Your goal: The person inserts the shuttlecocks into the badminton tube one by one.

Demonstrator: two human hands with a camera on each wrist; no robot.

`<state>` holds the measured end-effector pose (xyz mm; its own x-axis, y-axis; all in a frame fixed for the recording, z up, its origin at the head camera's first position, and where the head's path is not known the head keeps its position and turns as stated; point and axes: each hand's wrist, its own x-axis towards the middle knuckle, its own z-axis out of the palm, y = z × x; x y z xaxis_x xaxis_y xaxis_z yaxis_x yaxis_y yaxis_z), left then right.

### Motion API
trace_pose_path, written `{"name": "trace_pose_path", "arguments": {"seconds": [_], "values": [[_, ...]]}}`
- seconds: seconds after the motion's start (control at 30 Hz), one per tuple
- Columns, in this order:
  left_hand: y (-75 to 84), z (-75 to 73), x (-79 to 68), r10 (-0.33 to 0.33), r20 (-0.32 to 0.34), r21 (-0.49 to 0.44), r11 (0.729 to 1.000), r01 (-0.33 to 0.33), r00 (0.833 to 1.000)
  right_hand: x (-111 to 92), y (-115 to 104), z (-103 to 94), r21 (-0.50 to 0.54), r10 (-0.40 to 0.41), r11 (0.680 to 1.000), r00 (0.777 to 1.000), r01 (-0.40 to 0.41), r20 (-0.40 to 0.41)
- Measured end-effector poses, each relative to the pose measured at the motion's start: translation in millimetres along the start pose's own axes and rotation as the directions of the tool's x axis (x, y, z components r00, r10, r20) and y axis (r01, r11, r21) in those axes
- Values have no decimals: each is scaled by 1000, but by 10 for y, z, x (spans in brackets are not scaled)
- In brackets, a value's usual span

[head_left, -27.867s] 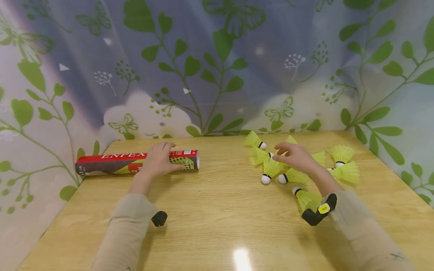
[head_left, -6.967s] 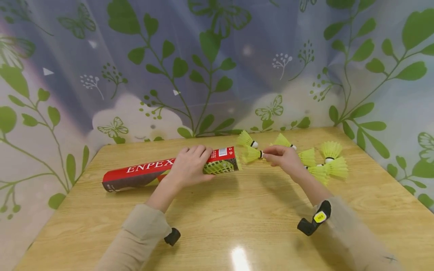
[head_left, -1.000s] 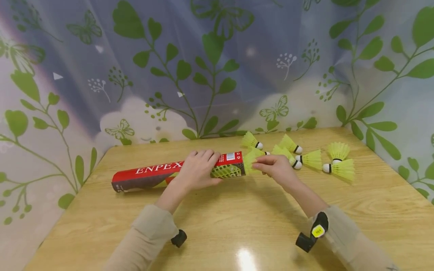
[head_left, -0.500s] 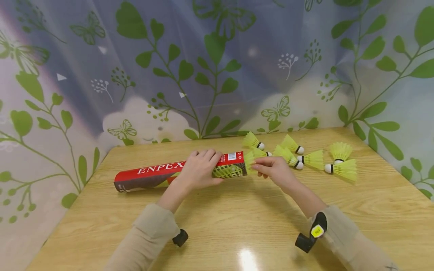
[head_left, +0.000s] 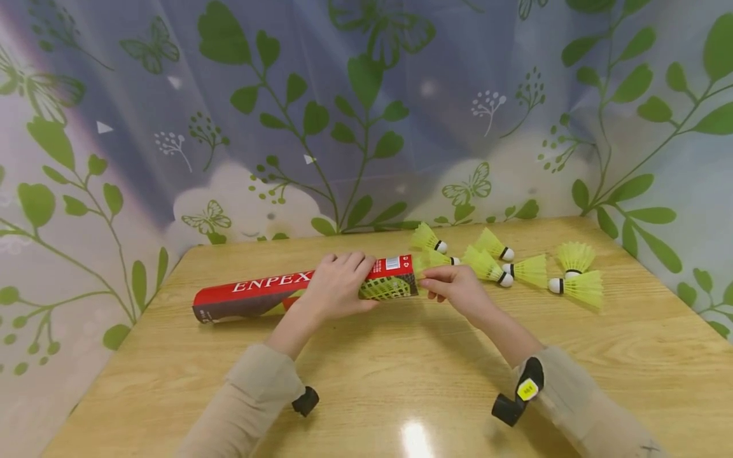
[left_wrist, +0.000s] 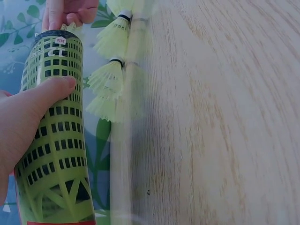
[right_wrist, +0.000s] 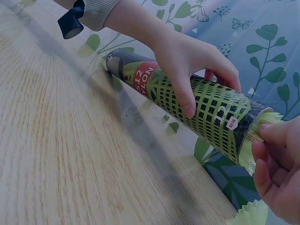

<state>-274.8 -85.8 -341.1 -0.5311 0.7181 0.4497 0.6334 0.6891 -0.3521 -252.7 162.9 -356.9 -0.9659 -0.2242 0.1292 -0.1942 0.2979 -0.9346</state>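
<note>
My left hand [head_left: 335, 289] grips a red, grey and green ENPEX tube [head_left: 252, 298] from above, thumb on the near side. The tube slants, its right end higher in the head view. At that open end, my right hand [head_left: 460, 292] pinches the ruffled edge of a yellow shuttlecock [right_wrist: 247, 159] between thumb and fingers. Most of this shuttlecock is hidden inside the tube; only its skirt rim sticks out. Just behind the right hand, another shuttlecock [head_left: 438, 258] lies with its white cork to the right.
More yellow shuttlecocks lie at the back right of the wooden table [head_left: 366, 381], among them one by the wall [head_left: 425, 237], a middle one [head_left: 527, 270] and a far-right one [head_left: 581, 288]. A patterned curtain [head_left: 389, 127] hangs behind the table.
Over the last second the right hand has moved slightly left, and the shuttlecock sits deeper in the tube. Since the oldest frame, the tube has come right and several shuttlecocks have left the table.
</note>
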Motion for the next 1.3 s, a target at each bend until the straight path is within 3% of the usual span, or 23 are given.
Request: {"name": "trace_pose_path", "arguments": {"seconds": [0.2,0.6,0.87,1.13,1.3], "values": [[11,-4,24,11,-24,12,1000,-11,1000,17,2,20,5,-14,1000,1000,14,0],[7,19,5,-2,19,28,1000,2,1000,31,28,71,-41,-14,999,999,15,29],[13,31,-4,3,12,15,1000,-3,1000,9,34,75,-63,-9,998,998,13,66],[-5,27,-6,-9,1,4,1000,9,1000,-19,33,-57,46,4,999,994,-9,107],[-17,18,9,-2,-24,25,1000,3,1000,-57,41,-200,35,9,999,996,-12,92]]}}
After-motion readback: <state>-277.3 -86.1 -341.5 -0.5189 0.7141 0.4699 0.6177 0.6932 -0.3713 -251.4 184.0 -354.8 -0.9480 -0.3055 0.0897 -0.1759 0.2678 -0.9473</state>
